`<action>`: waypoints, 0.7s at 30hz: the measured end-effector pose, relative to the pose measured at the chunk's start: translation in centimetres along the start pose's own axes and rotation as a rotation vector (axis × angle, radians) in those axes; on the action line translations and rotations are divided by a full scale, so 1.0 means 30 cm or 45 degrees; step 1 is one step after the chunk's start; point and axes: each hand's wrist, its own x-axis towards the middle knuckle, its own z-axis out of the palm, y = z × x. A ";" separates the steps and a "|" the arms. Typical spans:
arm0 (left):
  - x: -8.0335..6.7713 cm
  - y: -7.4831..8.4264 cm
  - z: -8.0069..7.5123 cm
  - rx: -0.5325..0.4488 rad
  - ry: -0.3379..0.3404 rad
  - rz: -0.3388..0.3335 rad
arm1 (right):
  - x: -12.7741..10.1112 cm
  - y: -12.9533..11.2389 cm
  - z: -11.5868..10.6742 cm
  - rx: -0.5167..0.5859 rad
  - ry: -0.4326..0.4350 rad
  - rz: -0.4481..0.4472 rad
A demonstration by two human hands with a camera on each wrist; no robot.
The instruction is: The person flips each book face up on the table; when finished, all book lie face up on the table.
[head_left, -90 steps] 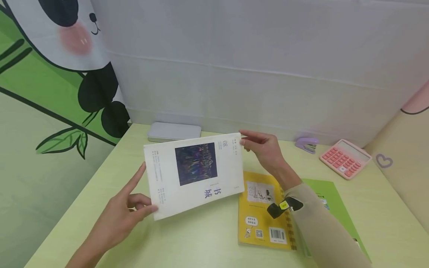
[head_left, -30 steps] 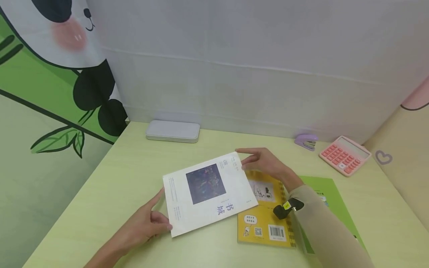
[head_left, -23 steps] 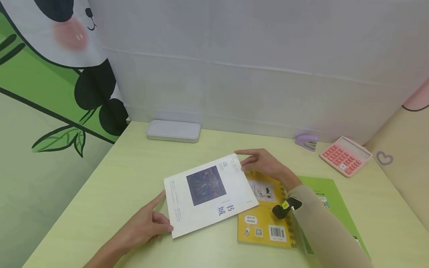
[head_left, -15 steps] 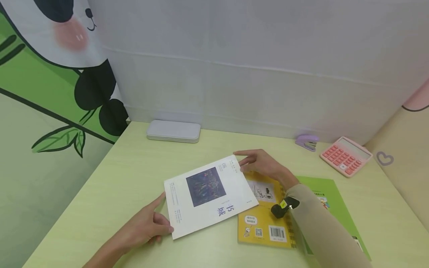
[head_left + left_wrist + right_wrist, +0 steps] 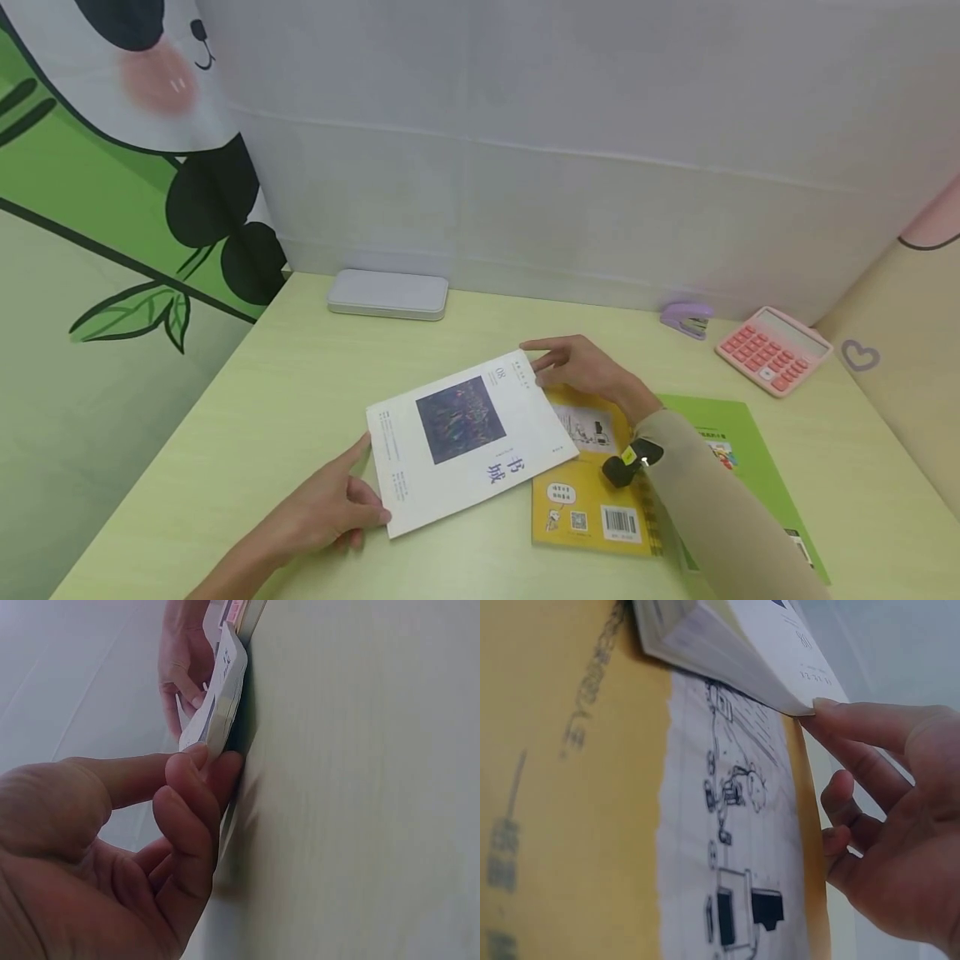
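Observation:
A white book (image 5: 468, 442) with a dark cover picture lies tilted on the pale green table (image 5: 262, 392), its right part over a yellow spiral notebook (image 5: 592, 500). My left hand (image 5: 352, 508) pinches the book's near left corner. In the left wrist view the thumb lies on top and the fingers (image 5: 196, 796) curl under the book (image 5: 225, 690). My right hand (image 5: 558, 362) is at the far right corner. In the right wrist view one fingertip (image 5: 826, 705) touches the corner of the book (image 5: 735, 645) above the yellow notebook (image 5: 570, 787), and the other fingers hang loosely curled.
A green book (image 5: 738, 450) lies under the yellow notebook's right side, partly hidden by my right sleeve. At the back stand a grey flat case (image 5: 387, 294), a purple stapler (image 5: 684, 318) and a pink calculator (image 5: 772, 350). White and panda-print partitions enclose the table.
The white book, held up above the table three seconds ago, has come down onto the table and the yellow notebook. Over the last second both hands have barely shifted.

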 end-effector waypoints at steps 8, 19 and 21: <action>-0.001 0.004 0.010 0.051 0.028 -0.024 | 0.005 -0.004 0.003 -0.012 -0.019 0.003; -0.006 0.011 0.017 0.069 0.037 -0.026 | 0.014 -0.014 0.009 -0.058 -0.020 0.030; -0.008 0.012 0.018 0.083 0.044 -0.032 | 0.015 -0.018 0.009 -0.077 -0.027 0.040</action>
